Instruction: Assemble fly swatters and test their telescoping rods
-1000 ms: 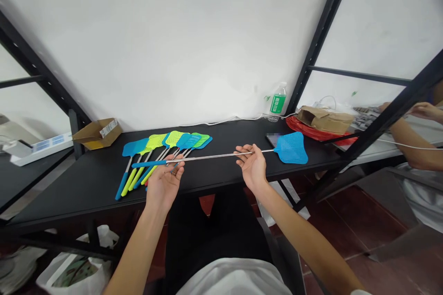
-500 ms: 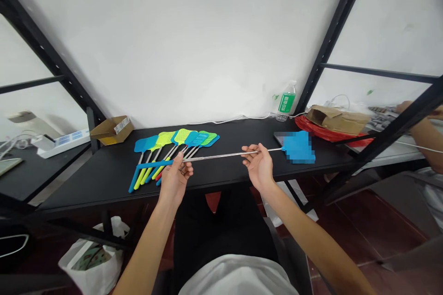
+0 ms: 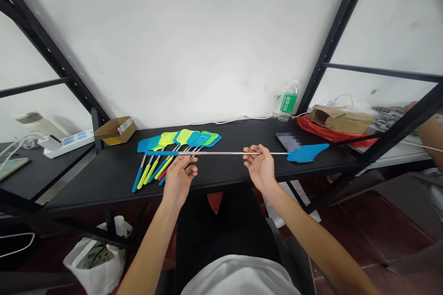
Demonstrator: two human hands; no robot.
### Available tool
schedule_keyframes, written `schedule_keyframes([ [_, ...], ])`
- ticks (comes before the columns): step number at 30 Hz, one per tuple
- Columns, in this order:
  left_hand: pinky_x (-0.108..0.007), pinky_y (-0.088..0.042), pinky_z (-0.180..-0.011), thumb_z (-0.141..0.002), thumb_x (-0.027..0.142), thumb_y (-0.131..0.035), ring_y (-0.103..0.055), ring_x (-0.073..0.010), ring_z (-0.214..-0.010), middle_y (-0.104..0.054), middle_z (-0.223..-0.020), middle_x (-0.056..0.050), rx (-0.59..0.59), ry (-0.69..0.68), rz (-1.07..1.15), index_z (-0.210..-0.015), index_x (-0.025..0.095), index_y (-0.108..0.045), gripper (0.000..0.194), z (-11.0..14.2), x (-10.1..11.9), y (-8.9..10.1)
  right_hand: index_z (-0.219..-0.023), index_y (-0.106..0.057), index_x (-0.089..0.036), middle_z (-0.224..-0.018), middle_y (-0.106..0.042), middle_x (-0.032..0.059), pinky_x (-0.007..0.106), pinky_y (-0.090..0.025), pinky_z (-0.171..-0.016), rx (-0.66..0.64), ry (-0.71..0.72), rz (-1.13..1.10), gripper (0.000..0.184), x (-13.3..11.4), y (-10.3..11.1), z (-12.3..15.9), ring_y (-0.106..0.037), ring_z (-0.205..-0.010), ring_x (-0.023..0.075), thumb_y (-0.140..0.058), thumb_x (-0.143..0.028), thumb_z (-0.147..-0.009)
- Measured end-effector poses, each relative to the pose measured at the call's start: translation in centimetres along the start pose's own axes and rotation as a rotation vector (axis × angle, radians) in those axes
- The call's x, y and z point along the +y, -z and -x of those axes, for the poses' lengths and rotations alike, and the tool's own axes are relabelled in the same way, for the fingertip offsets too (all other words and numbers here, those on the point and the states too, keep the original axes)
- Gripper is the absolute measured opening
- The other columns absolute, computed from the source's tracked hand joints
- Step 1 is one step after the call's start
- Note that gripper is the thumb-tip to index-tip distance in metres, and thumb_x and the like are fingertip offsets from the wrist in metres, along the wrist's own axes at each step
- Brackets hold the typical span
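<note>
A blue fly swatter point(image 3: 308, 153) with an extended metal rod is held level above the black shelf, its paddle at the right and turned partly edge-on. My left hand point(image 3: 179, 177) is closed on it near where the blue handle meets the rod. With thumb and fingers my right hand point(image 3: 259, 166) grips the thin rod short of the paddle. Behind the handle, several blue, yellow-green and red-handled fly swatters point(image 3: 185, 137) lie overlapped in a fan, paddles toward the wall. A phone point(image 3: 286, 141), partly blurred out, lies just behind the held paddle.
On the shelf point(image 3: 238, 170), an open cardboard box point(image 3: 116, 131) stands at the left and a water bottle point(image 3: 289, 101) by the wall. Right, beyond the frame post, are a red bag point(image 3: 328, 134) and brown paper packaging point(image 3: 341, 120). A person's arm point(image 3: 429, 131) shows far right.
The held swatter has rolled, so its paddle now looks narrower, and its handle end has risen to bring the rod level. More of the phone shows. Both hands keep their hold.
</note>
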State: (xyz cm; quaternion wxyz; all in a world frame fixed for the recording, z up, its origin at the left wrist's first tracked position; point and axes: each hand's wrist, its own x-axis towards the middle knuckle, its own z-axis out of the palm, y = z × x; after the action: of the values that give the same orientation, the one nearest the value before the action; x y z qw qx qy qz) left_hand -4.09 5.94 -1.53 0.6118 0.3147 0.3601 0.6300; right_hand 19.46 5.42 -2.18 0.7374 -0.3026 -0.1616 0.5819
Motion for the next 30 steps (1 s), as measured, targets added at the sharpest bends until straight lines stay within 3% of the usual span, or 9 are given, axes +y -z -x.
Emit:
schedule_keyframes([
  [8, -0.024, -0.045, -0.053, -0.078, 0.049, -0.078, -0.05, -0.0106, -0.056, -0.06, -0.069, 0.0, -0.011, 0.014, -0.058, -0.074, 0.017, -0.057, 0.037, -0.11, -0.36, -0.1, -0.073, -0.064, -0.019, -0.068, -0.069, 0.0031, 0.024, -0.043, -0.048, -0.049, -0.034, -0.005, 0.019, -0.03, 0.03, 0.1, -0.059, -0.054, 0.0138, -0.06, -0.035, -0.083],
  [16, -0.024, -0.045, -0.056, -0.074, 0.028, -0.076, -0.053, -0.0115, -0.059, -0.063, -0.076, 0.0, -0.032, 0.016, -0.051, -0.091, 0.02, -0.062, 0.023, -0.01, -0.19, 0.24, -0.075, -0.065, -0.019, -0.072, -0.072, 0.0033, 0.024, -0.044, -0.049, -0.055, -0.052, -0.006, 0.017, 0.18, 0.28, -0.19, -0.057, -0.053, 0.0127, -0.064, -0.035, -0.081],
  [21, -0.023, -0.043, -0.055, -0.072, 0.027, -0.077, -0.053, -0.0105, -0.06, -0.063, -0.078, 0.0, 0.001, -0.01, -0.028, -0.094, 0.018, -0.065, 0.027, 0.01, -0.12, 0.07, -0.076, -0.065, -0.019, -0.072, -0.072, 0.0032, 0.024, -0.043, -0.048, -0.046, -0.042, -0.006, 0.017, 0.18, 0.33, -0.31, -0.057, -0.053, 0.0128, -0.063, -0.034, -0.082],
  [25, -0.023, -0.041, -0.053, -0.072, 0.037, -0.083, -0.048, -0.0091, -0.054, -0.055, -0.065, 0.003, 0.059, -0.033, -0.051, -0.078, 0.018, -0.06, 0.031, 0.04, 0.02, -0.21, -0.077, -0.064, -0.019, -0.072, -0.072, 0.0034, 0.025, -0.044, -0.049, -0.034, -0.044, -0.009, 0.017, 0.01, 0.34, -0.39, -0.058, -0.052, 0.0127, -0.063, -0.035, -0.083],
  [30, -0.024, -0.04, -0.05, -0.08, 0.053, -0.075, -0.038, -0.0088, -0.044, -0.036, -0.046, 0.006, 0.024, -0.059, -0.091, -0.058, 0.02, -0.045, 0.05, 0.43, 0.26, -0.41, -0.078, -0.063, -0.02, -0.072, -0.071, 0.0029, 0.024, -0.043, -0.047, -0.012, -0.058, -0.018, 0.015, -0.24, 0.22, -0.43, -0.06, -0.053, 0.013, -0.062, -0.033, -0.084],
])
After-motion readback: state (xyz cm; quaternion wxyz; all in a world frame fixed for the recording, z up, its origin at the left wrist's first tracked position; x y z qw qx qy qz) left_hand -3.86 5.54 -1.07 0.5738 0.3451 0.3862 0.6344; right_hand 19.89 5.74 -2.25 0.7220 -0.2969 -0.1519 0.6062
